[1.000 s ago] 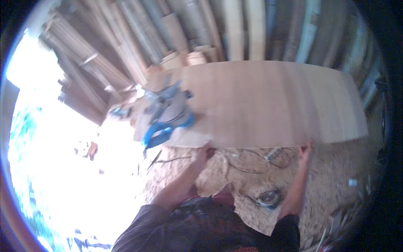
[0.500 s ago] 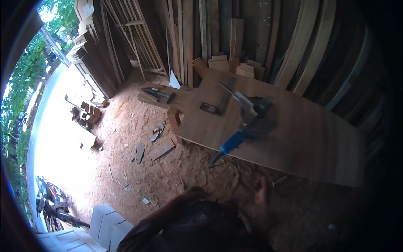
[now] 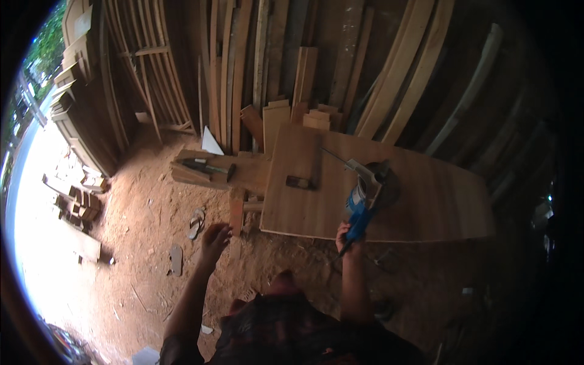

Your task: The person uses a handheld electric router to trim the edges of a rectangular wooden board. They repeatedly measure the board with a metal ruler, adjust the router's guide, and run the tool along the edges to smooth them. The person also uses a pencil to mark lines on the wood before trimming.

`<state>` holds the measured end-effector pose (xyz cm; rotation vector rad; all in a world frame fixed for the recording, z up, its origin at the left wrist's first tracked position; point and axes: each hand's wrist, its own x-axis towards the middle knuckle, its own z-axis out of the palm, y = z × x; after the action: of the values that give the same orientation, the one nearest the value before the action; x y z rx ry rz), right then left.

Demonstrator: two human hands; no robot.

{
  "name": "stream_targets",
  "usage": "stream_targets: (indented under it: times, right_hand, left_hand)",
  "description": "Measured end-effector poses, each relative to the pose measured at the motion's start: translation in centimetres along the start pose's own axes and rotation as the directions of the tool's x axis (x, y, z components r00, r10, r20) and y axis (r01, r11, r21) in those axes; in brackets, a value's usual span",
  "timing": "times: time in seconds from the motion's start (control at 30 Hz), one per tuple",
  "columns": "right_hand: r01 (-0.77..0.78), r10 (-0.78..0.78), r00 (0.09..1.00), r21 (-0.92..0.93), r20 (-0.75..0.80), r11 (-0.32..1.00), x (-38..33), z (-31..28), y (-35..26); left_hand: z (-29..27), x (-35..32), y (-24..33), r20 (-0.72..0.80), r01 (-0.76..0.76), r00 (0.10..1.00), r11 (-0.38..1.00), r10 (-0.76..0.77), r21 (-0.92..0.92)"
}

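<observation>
A blue handheld circular saw (image 3: 361,201) with a metal base plate and a thin guide rod lies on a large brown wooden board (image 3: 426,213). My right hand (image 3: 345,235) is wrapped round its rear handle, near the board's front edge. Off the board's left side, over the sandy floor, my left hand (image 3: 215,236) hovers with nothing in it, its fingers loosely bent and apart. A small dark block-like tool (image 3: 298,182) rests on the board, left of the saw. Beyond it, a hammer (image 3: 213,168) sits on a wooden bench (image 3: 246,173).
Timber planks (image 3: 243,79) lean against the far wall. A pair of sandals (image 3: 176,260) and scraps lie on the sandy floor (image 3: 146,243). Wood offcuts (image 3: 85,204) are piled by the bright opening at left. A brown wooden support (image 3: 236,210) stands beside the board.
My right hand has risen from below the board and taken hold of the saw's handle. My left hand has moved forward and left. The whole view has shifted.
</observation>
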<state>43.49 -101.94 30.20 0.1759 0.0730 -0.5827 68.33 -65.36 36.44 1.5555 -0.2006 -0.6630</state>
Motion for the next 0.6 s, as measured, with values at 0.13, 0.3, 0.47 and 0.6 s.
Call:
stream_targets:
  times: [0.13,0.3,0.47,0.6]
  right_hand:
    - [0.053,-0.054,0.994,-0.014,-0.093,0.998,-0.4,-1.4,-0.2]
    - [0.077,-0.078,0.996,-0.036,-0.030,0.996,-0.9,-1.9,0.9]
    - [0.144,-0.153,0.987,0.169,0.041,0.975,-1.8,-1.2,3.7]
    - [0.325,-0.296,0.941,0.203,-0.164,0.924,-1.9,0.0,5.5]
  left_hand:
    - [9.5,8.7,9.3,0.363,-0.388,0.865,0.920,0.346,0.049]
    - [23.2,14.5,18.2,0.704,-0.676,0.554,0.734,0.444,0.069]
    - [36.9,17.7,21.2,0.836,-0.814,0.365,0.576,0.409,0.074]
    - [44.7,19.2,18.5,0.893,-0.824,0.393,0.514,0.217,0.238]
